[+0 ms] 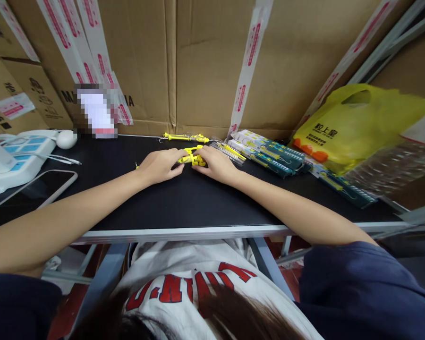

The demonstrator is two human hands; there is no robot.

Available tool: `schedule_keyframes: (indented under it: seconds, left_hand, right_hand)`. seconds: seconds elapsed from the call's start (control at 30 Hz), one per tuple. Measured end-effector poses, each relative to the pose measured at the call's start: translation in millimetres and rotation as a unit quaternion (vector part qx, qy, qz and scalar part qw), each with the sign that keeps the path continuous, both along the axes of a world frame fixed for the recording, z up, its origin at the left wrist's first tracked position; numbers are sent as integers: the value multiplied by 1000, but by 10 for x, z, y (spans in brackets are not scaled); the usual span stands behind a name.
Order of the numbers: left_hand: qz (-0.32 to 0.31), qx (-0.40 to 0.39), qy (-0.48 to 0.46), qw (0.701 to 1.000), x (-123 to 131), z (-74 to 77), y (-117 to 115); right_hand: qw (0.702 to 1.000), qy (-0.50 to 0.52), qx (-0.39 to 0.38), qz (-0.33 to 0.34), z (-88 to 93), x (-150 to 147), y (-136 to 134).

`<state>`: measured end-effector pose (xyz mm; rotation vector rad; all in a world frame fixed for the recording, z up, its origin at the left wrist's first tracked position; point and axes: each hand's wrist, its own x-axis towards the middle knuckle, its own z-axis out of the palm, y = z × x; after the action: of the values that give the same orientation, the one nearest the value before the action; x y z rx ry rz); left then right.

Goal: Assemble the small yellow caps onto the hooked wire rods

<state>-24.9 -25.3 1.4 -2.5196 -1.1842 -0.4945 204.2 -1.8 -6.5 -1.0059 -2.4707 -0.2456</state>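
My left hand [160, 166] and my right hand [216, 165] meet at the middle of the black table [184, 203], fingers curled around a small bundle of yellow tools [193, 157] lying on the tabletop. Both hands grip this bundle from opposite sides. Another yellow tool [186, 137] lies just behind them near the cardboard wall. To the right of my right hand sits a clear packet [230, 152] with yellow pieces inside.
Green-and-white packaged items [272, 153] lie in a row at the right, beside a yellow plastic bag [357, 125] and clear bags [386, 165]. A white power strip [17, 158] and a phone [38, 186] sit at the left. Cardboard boxes [198, 61] wall the back.
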Motion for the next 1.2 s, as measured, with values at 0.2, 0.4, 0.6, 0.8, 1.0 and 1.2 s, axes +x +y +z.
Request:
schedule_keyframes:
  seconds: [0.2,0.4,0.6,0.8,1.0,1.2]
  left_hand:
    - [-7,-7,2,1000,7,6,-10]
    - [-7,15,24,1000,15,3,-28]
    - [-28,-11,-1,1000,27,10,-78]
    - [-29,7,-34,999,49,-5,-87]
    - [-26,28,-53,998,65,-10,-80]
    - [-19,35,-62,997,78,-15,-97]
  right_hand:
    - [984,125,-84,100,-12,26,-85]
    - [938,262,-210,82,-23,-118,-200]
    - [901,311,-282,106,-24,-150,-178]
    - [835,391,-369,119,-2,-153,-142]
    - [814,365,-438,113,41,-173,-265]
    - [818,366,-427,120,34,-200,-304]
